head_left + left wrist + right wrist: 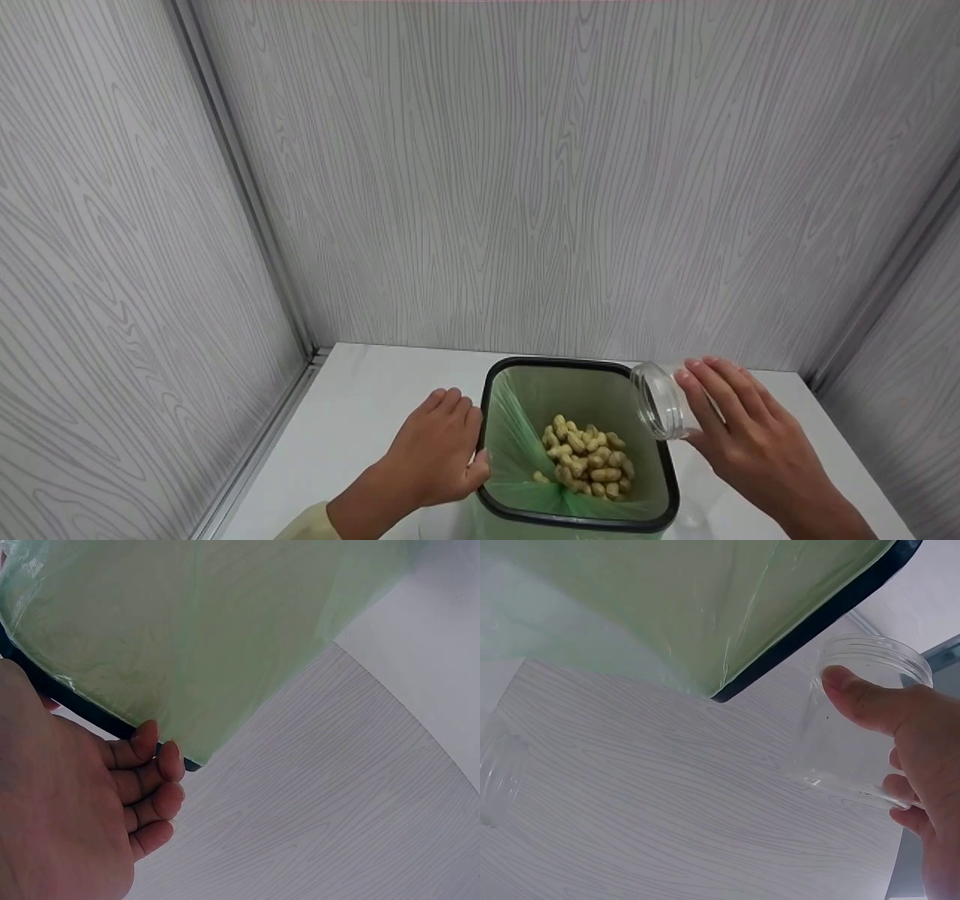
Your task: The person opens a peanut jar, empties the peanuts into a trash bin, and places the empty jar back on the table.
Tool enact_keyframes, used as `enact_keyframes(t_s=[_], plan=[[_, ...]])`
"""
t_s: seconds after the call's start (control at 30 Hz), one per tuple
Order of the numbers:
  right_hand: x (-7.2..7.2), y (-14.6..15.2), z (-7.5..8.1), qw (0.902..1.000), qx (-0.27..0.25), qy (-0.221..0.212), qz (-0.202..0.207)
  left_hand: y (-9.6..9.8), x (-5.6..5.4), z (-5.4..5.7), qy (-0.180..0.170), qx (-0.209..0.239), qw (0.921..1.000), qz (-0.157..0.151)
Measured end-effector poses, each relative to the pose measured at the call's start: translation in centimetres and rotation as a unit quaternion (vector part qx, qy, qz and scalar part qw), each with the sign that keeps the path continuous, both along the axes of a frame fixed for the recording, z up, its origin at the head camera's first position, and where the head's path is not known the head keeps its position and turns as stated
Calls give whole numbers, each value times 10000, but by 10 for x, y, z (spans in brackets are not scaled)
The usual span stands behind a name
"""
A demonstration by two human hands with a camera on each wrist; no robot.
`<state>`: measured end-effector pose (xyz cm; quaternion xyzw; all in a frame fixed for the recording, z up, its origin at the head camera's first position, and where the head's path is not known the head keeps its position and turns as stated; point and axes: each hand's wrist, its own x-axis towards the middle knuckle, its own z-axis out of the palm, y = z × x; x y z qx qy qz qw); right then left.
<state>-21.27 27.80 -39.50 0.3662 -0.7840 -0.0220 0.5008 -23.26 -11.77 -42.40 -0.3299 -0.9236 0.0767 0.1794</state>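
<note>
A bin [581,519] with a black rim, lined with a green plastic bag [516,420], holds a heap of unshelled peanuts [592,459]. My left hand [431,451] grips the left side of its rim, fingers curled at the black edge in the left wrist view. On the other side, my right hand [757,444] holds a clear jar [654,401] tipped sideways, its open mouth over the bin's right rim. Thumb and fingers wrap the jar's body in the right wrist view, and no peanuts show inside it.
Another clear jar [501,778] appears at the left edge of the right wrist view. The bin stands on a white table [375,397]. Wood-patterned grey panels [525,187] enclose the table at the back and both sides.
</note>
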Motion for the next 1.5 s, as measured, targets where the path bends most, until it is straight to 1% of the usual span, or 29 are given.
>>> enact_keyframes(t_s=[0.27, 0.4, 0.5, 0.73, 1.03, 1.2, 1.23, 1.33, 1.43, 1.5], plan=[[-1, 6, -5, 9986, -502, 116, -139, 0, -1, 0, -109, 58, 9999, 14], [2, 13, -8, 9975, -596, -21, -376, 0, -1, 0, -59, 86, 9999, -1], [2, 17, -11, 9968, -677, -76, -426, 0, -1, -1, -69, 108, 9999, 6], [2, 26, -18, 9932, -973, 61, -643, 1, -2, -2, -91, 91, 9999, 20], [0, 32, -25, 9871, -1436, 165, -692, 0, -1, -3, -122, 57, 9999, 58], [-1, 37, -29, 9839, -1695, 44, -567, 0, -2, -5, -54, 80, 10000, 23], [-1, 38, -30, 9830, -1744, -7, -572, 0, -2, -5, -55, 89, 9999, 18], [-1, 41, -33, 9808, -1799, -40, -749, 0, -2, -5, -86, 115, 9999, 15], [-2, 43, -38, 9778, -1946, -75, -772, 0, -2, -5, -102, 139, 9999, 13], [-2, 44, -42, 9756, -2080, -81, -693, -1, -3, -5, -95, 167, 9998, 14]])
